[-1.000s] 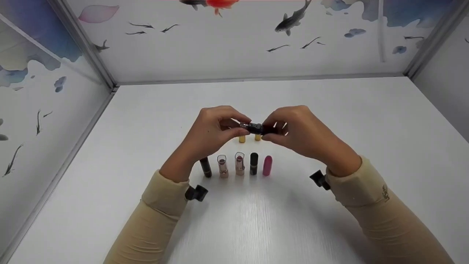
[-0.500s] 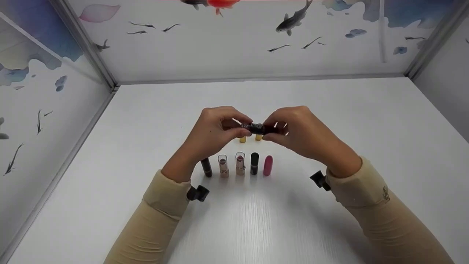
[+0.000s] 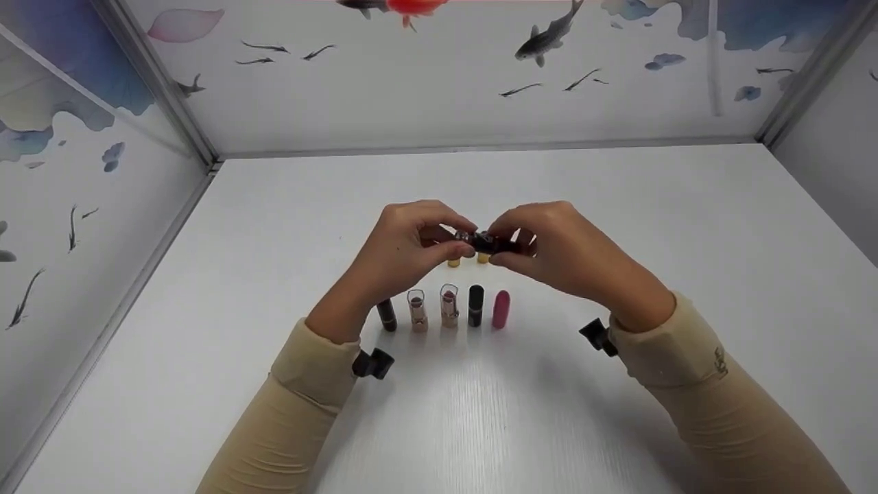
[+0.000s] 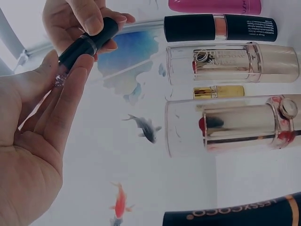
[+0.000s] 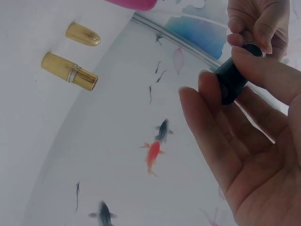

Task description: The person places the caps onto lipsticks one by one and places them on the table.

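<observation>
Both hands hold one black lipstick tube (image 3: 485, 241) level above the table in the head view. My left hand (image 3: 411, 240) pinches its clear, faceted end between thumb and fingers; in the left wrist view that glassy end (image 4: 60, 80) shows by the thumb. My right hand (image 3: 559, 240) grips the other, dark end, its fingertips covering part of it. A thin band circles the black tube (image 4: 83, 51) midway. Seen from the right wrist, the tube (image 5: 230, 80) slants between the two hands.
Below the hands stand a dark tube (image 3: 387, 315), two clear-capped lipsticks (image 3: 418, 314), a black tube (image 3: 475, 307) and a pink one (image 3: 501, 310) in a row. Behind are a gold tube (image 5: 59, 66) and a shorter gold piece (image 5: 83, 34). Printed panels wall the white table.
My left hand has shifted slightly right, closer to the right hand, and the tube's right end has dipped a little. Both hands keep their hold; the row has not moved.
</observation>
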`<state>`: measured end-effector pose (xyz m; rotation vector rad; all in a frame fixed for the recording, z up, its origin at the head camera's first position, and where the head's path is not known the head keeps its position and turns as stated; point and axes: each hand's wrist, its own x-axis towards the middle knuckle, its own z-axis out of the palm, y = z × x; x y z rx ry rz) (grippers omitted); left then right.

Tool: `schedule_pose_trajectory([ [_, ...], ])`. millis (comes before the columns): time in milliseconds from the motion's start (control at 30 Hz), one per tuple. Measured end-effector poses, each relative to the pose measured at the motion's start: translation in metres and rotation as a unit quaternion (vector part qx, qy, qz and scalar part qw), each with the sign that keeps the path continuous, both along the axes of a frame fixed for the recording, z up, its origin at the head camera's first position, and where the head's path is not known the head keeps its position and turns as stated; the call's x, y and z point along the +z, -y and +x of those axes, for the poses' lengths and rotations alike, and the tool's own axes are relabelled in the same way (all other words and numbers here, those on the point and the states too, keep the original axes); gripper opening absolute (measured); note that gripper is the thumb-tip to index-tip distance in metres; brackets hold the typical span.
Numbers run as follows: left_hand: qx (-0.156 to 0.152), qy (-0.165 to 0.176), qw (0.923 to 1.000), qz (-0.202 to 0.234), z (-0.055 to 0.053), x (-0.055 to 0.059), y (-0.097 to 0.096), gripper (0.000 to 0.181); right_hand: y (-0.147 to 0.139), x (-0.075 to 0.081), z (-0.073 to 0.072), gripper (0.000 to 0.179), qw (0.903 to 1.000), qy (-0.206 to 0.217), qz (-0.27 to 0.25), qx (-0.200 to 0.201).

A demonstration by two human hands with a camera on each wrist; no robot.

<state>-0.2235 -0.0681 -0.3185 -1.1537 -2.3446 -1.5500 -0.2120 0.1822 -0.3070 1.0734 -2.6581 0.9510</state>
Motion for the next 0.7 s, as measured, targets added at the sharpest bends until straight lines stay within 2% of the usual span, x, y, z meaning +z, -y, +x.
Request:
schedule_pose_trajectory([
  [333, -0.024, -0.011, 0.9996, 0.014, 0.0029, 0.0018, -0.0029, 0.020, 0.0040, 0.0001, 0.0022, 0.020, 0.9995, -0.014, 0.024, 0.013],
  [500, -0.017, -0.038, 0.9991, 0.000, 0.0033, 0.0039, -0.0019, 0.019, 0.0040, -0.0002, 0.0022, 0.020, 0.9992, -0.017, 0.032, 0.017],
  [700, 0.004, -0.072, 0.9965, -0.041, 0.0011, 0.0041, 0.0002, 0.018, 0.0021, -0.0002, 0.0013, 0.020, 0.9988, -0.011, 0.046, 0.014],
])
